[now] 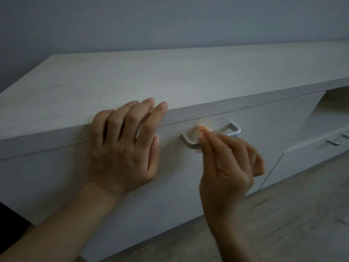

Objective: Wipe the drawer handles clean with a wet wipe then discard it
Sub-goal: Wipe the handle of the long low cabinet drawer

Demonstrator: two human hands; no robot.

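A silver bar handle [233,130] is fixed to the front of a pale wood-grain drawer [264,125]. My right hand [229,167] pinches a small bunched white wet wipe [197,134] and presses it against the left part of that handle, hiding its middle. My left hand [125,146] lies flat with straight fingers over the cabinet's front edge, left of the handle, holding nothing. A second silver handle [338,140] sits on a lower drawer at the far right.
The long cabinet top [170,78] runs back to a grey wall [170,21]. An open shelf recess [332,106] lies at the right. Light wood-look floor [283,224] spreads below the cabinet.
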